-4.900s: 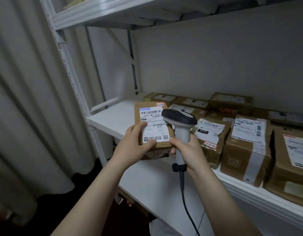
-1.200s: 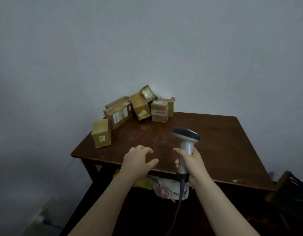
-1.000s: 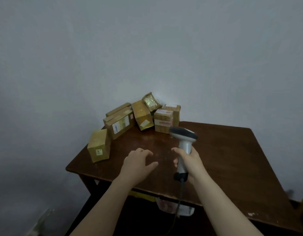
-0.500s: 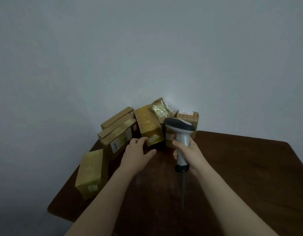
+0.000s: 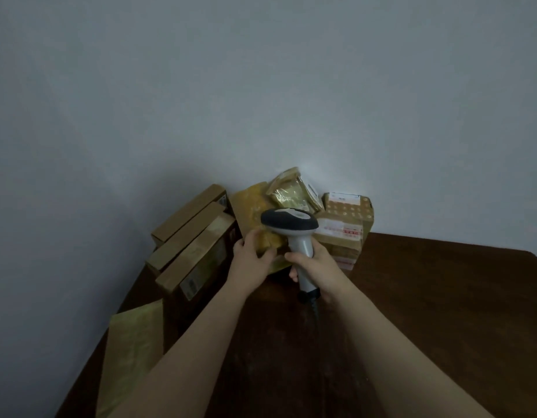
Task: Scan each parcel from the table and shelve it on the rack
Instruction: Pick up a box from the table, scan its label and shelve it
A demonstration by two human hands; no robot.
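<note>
Two grips: left grip (image 5: 251, 260) curls round the tilted yellow parcel (image 5: 251, 206) at its near edge; right grip (image 5: 318, 263), just beside, clasps the barcode scanner (image 5: 289, 221). Labels (image 5: 342, 198) blur unreadably.

A dark wooden table (image 5: 427, 312) is standing against a pale wall (image 5: 261, 86), carrying cardboard parcels (image 5: 347, 211) bunched at its far left corner. Three long flat boxes (image 5: 197, 236) are leaning together at the left, a yellow-taped box (image 5: 250, 206) is tilting beside them, and a box with red-printed tape (image 5: 339, 233) is sitting at the right. Another yellowish box (image 5: 134, 351) is resting alone by the near left edge.
</note>
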